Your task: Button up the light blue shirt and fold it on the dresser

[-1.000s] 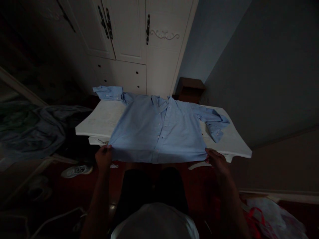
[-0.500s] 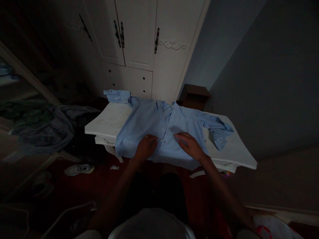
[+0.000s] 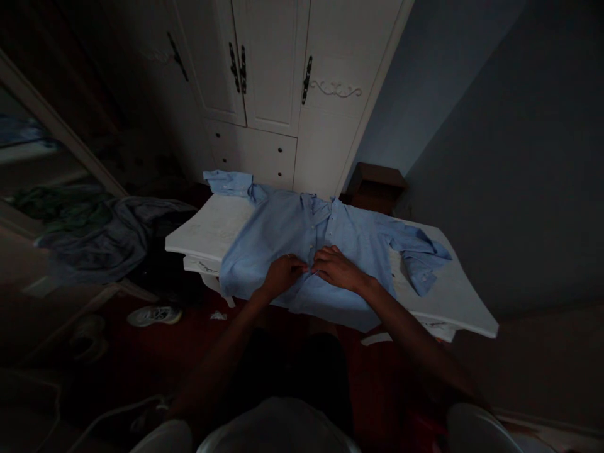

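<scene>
A light blue button-up shirt (image 3: 268,233) lies spread front side up across a white table (image 3: 207,229), its collar toward the wardrobe and its hem hanging at the near edge. Both sleeves reach out sideways, the right one bent on the tabletop. My left hand (image 3: 285,274) pinches the shirt's front edge near the lower button line. Close beside it, almost touching, my right hand (image 3: 336,267) has its fingers closed on the other front edge. The upper front gapes open below the collar. Whether a button sits between my fingers is too small to tell.
A white wardrobe (image 3: 274,88) with dark handles stands behind the table. Grey and green clothes (image 3: 117,233) are heaped at the left. A shoe (image 3: 155,316) lies on the red floor. A brown cabinet (image 3: 377,182) stands in the back corner by the wall.
My hands have come together at the shirt's middle, the right one moving left, and both have closed on the front edges. The upper front gapes wider. The view has shifted slightly.
</scene>
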`<state>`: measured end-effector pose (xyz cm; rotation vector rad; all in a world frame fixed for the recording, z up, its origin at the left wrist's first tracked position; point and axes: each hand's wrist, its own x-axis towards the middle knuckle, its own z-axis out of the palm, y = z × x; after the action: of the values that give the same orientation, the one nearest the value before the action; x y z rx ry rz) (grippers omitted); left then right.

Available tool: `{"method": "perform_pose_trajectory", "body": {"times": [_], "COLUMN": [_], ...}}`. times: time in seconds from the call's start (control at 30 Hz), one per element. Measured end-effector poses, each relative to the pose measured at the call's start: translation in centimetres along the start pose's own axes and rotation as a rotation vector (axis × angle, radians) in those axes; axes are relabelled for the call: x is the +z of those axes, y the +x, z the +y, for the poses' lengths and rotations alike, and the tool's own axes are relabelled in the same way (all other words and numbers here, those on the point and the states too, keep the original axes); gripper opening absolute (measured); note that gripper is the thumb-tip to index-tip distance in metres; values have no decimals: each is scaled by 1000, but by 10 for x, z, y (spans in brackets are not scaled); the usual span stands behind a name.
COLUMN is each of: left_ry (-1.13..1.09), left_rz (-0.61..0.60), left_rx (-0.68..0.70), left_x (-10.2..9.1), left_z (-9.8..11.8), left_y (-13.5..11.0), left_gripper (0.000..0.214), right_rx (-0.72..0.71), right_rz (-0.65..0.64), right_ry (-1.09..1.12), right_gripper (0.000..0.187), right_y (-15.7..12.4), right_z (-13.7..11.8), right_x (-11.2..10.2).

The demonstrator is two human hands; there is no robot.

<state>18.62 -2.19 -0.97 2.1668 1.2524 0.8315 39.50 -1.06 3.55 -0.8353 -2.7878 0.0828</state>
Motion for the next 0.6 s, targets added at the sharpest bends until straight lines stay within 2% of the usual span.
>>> {"method": "perform_pose_trajectory", "body": {"times": [0.2, 0.47, 0.6], "left_ry": [-76, -147, -112], "left_rz": [107, 167, 149], "left_rx": [-4, -4, 23], "left_x": [8, 13, 14], "left_z": [4, 5, 5], "left_y": [0, -4, -4], "left_gripper": [15, 15, 18], "right_rx": [-63, -47, -40], "right_rz": [111, 203, 217], "right_ry": [-12, 96, 89], "right_gripper": [33, 30, 28], "right_y": [-2, -8, -9], "right_z": [2, 15, 19], "right_x": [12, 41, 49]}}
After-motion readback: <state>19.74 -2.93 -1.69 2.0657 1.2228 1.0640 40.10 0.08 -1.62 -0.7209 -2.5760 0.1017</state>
